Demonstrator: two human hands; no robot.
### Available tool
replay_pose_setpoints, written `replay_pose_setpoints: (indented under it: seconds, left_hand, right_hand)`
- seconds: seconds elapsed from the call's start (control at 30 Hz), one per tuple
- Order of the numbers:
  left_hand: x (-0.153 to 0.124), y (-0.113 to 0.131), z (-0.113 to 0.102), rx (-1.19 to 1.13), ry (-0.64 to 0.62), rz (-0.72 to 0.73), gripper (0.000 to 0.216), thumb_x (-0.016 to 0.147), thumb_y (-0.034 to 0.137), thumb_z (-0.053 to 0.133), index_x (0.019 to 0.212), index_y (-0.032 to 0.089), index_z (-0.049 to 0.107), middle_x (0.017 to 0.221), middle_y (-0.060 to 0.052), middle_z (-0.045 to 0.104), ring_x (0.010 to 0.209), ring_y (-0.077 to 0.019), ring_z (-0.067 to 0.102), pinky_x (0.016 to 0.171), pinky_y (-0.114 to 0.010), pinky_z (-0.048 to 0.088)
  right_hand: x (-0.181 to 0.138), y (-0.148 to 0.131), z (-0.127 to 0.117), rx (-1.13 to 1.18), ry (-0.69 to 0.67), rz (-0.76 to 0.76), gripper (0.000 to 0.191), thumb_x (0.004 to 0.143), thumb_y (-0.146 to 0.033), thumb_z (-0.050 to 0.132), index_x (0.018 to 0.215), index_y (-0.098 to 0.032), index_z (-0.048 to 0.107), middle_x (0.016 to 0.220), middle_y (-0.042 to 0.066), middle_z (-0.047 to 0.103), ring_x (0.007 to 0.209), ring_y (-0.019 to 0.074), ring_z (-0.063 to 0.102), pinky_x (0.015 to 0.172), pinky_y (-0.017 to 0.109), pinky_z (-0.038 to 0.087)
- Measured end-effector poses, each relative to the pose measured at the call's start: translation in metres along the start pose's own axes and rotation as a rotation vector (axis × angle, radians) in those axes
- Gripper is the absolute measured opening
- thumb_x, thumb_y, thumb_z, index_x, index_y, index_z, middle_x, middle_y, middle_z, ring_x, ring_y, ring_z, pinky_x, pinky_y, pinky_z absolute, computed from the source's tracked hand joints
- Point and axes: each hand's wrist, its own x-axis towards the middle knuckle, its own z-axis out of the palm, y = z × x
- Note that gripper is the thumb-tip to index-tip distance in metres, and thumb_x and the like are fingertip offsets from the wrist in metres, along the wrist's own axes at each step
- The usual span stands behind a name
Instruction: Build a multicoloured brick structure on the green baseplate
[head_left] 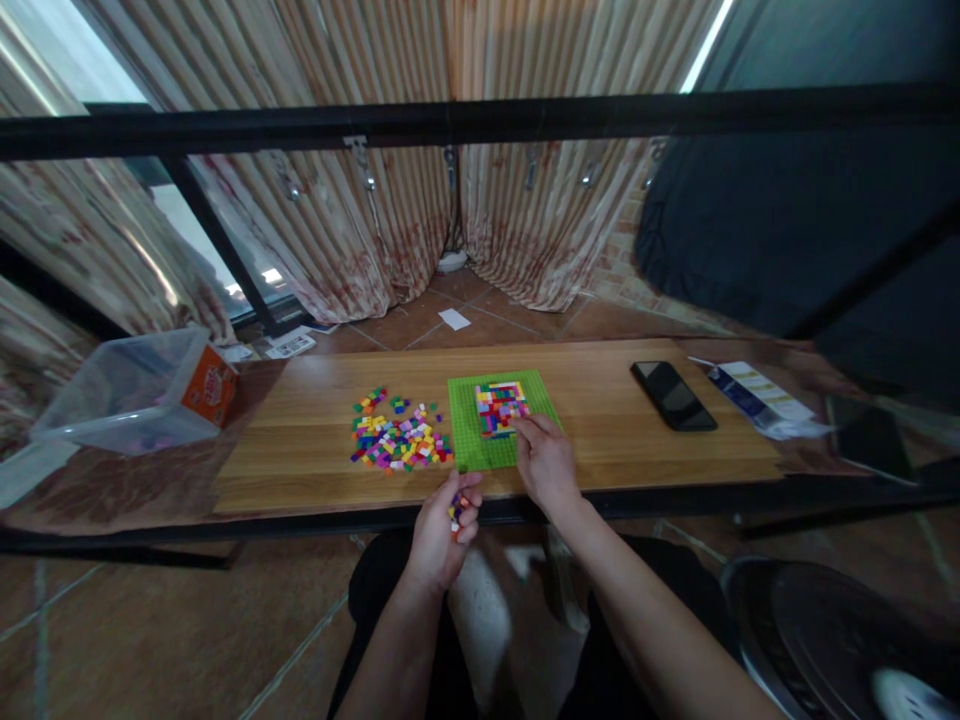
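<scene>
A green studded baseplate (466,440) lies on the wooden board, with a patch of multicoloured toy bricks (498,406) built up on it. My right hand (546,458) reaches over the plate's right side, its fingers closed together at the lower right of the patch; whether a brick is pinched under the fingertips is hidden. Just off the board's front edge, my left hand (444,530) is curled around several small toy bricks (456,512), which show between the fingers. Left of the plate spreads a loose heap of small bricks (401,440) in many colours.
A black phone (673,396) rests on the wooden board (315,400) at right, with leaflets (765,395) beyond it. At far left stands a clear plastic box (135,390) with an orange label. A dark metal bar (480,122) crosses behind, before the curtains. A round dark stool (825,630) is at lower right.
</scene>
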Motion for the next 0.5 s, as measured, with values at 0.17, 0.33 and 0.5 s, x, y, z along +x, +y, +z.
replay_pose_setpoints:
  seconds: [0.17,0.33,0.5]
  left_hand:
    - [-0.004,0.004,0.000,-0.123,-0.031,-0.066,0.027,0.090,0.032,0.060,0.090,0.006,0.067,0.066,0.000,0.051,0.042,0.0002,0.032,0.033,-0.010,0.021]
    - [-0.009,0.014,0.001,-0.364,-0.042,-0.075,0.032,0.098,0.027,0.044,0.089,0.006,0.067,0.071,-0.003,0.050,0.048,-0.0008,0.039,0.036,-0.008,0.025]
    - [-0.006,0.021,0.003,-0.441,0.028,0.066,0.026,0.097,0.020,0.044,0.086,0.012,0.066,0.077,-0.005,0.054,0.060,-0.0040,0.048,0.048,-0.010,0.039]
  right_hand:
    - [-0.001,0.002,-0.004,0.051,-0.007,0.000,0.031,0.091,-0.016,0.045,0.102,-0.022,0.074,0.101,0.009,0.069,0.093,0.0198,0.065,0.086,0.033,0.052]
    - [-0.012,-0.013,-0.016,0.175,0.020,-0.005,0.031,0.094,-0.023,0.045,0.112,-0.020,0.069,0.101,0.010,0.069,0.090,0.0210,0.065,0.083,0.035,0.053]
    - [-0.034,-0.046,-0.022,0.399,-0.126,-0.156,0.023,0.094,-0.023,0.049,0.103,-0.025,0.070,0.096,0.006,0.071,0.091,0.0180,0.067,0.084,0.032,0.054]
